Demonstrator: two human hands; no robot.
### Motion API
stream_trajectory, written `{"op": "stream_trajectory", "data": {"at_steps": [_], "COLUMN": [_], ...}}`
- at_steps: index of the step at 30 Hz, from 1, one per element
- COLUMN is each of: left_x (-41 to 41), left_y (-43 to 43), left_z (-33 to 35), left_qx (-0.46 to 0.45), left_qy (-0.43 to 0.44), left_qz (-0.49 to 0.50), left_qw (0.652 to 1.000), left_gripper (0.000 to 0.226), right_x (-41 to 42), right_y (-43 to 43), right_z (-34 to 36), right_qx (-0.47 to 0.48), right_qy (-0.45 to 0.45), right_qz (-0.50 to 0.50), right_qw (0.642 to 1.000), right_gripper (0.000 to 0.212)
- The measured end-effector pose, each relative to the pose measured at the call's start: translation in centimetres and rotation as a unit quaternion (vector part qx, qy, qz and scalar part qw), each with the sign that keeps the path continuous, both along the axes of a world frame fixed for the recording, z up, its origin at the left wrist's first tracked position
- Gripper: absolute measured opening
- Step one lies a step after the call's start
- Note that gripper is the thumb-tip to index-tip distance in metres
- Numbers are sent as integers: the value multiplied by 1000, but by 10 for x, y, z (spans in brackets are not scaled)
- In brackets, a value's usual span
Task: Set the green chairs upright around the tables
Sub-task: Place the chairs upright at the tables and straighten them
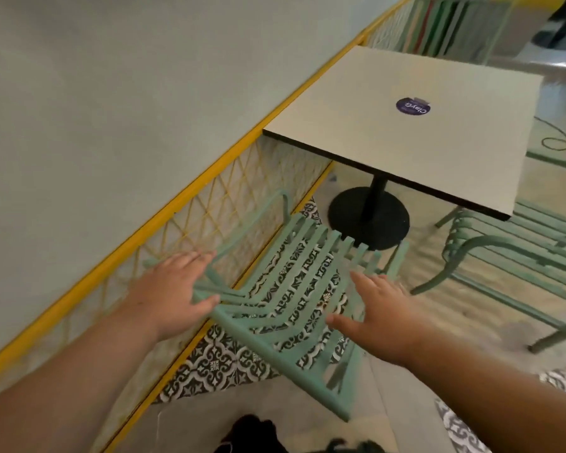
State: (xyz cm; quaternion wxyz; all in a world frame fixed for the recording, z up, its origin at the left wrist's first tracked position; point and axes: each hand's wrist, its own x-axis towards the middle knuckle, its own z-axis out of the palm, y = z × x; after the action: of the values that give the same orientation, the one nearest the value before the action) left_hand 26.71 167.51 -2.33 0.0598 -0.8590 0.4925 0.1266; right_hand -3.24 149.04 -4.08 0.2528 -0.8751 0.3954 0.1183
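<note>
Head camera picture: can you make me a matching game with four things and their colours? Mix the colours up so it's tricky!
Things:
1. chair by the hands
2. table top
3. table base
4. rail along the wall

Colours:
a. yellow
b. black
c. mint green
d. cream

Right pairs: 1-c, 2-d, 3-b, 4-a.
</note>
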Motion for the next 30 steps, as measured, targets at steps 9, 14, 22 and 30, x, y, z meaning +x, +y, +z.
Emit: {"op": "stream_trajectory", "data": {"at_steps": [9,14,22,30], "left_x": [112,130,125,138], "left_y": [-13,-9,-20,-21], "left_z": [-46,-58,-85,-118], "left_qx": [21,52,146,89], "left_qy": [11,36,87,54], "left_qz": [-134,-210,-236,-288], "left_qw": [991,976,957,952], "left_gripper": [102,95,63,99], "right_x": [58,97,106,100], "right_y": [85,123,136,135], "right_z": [-32,-52,-76,-98], "right_qx": [-22,7,50,6], "right_qy": [59,50,87,88], "right_qz": [-134,-195,-197,-187], "right_qw": [989,979,975,978], "right_gripper": [112,103,124,133]}}
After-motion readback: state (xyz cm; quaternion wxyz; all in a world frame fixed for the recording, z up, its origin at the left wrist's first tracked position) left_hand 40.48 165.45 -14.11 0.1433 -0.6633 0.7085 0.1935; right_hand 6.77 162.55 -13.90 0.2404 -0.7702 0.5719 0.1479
